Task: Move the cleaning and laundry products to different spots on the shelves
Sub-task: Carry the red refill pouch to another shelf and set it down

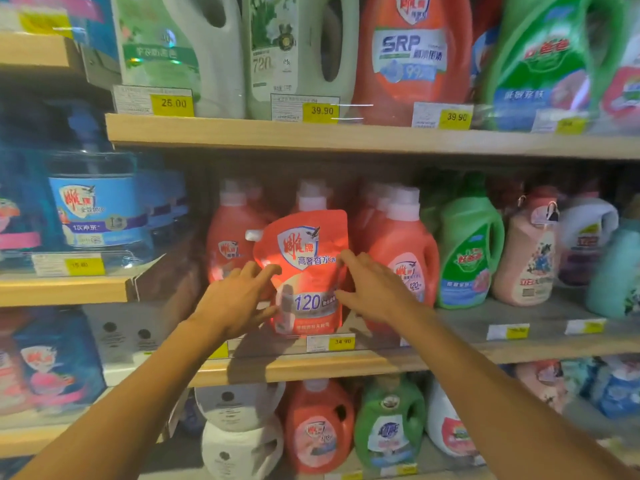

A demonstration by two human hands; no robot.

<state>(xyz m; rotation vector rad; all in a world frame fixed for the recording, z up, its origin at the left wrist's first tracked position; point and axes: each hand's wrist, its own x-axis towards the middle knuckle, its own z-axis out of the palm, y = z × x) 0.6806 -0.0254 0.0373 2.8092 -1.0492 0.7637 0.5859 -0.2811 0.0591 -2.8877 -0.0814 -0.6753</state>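
Observation:
A red refill pouch of laundry liquid with a white spout stands upright at the front of the middle shelf, before a row of red detergent bottles. My left hand is at the pouch's lower left edge, fingers spread and touching it. On the pouch's right edge is my right hand, also with fingers spread and its fingertips on the front. Neither hand is closed around it.
Green and pink bottles stand right of the red ones. Large white, red and green jugs fill the upper shelf. Blue tubs sit on the left shelving unit. More bottles and white jugs fill the lower shelf.

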